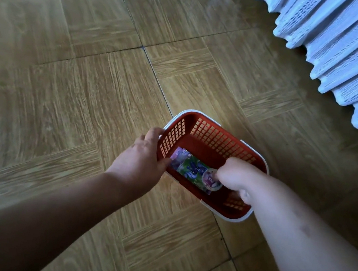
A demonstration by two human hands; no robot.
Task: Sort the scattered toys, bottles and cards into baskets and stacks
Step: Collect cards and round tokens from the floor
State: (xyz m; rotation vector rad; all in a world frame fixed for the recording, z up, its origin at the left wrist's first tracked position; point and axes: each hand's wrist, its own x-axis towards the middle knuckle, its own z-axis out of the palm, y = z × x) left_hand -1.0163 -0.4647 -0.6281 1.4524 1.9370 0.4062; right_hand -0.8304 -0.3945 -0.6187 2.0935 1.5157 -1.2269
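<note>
The cards lay flat on the bottom of the red basket, a purple one and a green one overlapping, with a round printed piece at their near end. The basket, white along its rim, stood on the floor across a tile joint, nearer the floor's right edge than its left. Bare floor lay open all round it, widest to the left and far side. Along the far-right edge of the floor hung a pale pleated curtain, well apart from the basket.

The left hand gripped the basket's left wall, fingers curled over the rim from outside and the thumb inside by the purple card. The right hand reached down into the basket from the near right, wrist bent, fingers curled with their tips at the round piece. Whether they pinched it or only touched it could not be told.
</note>
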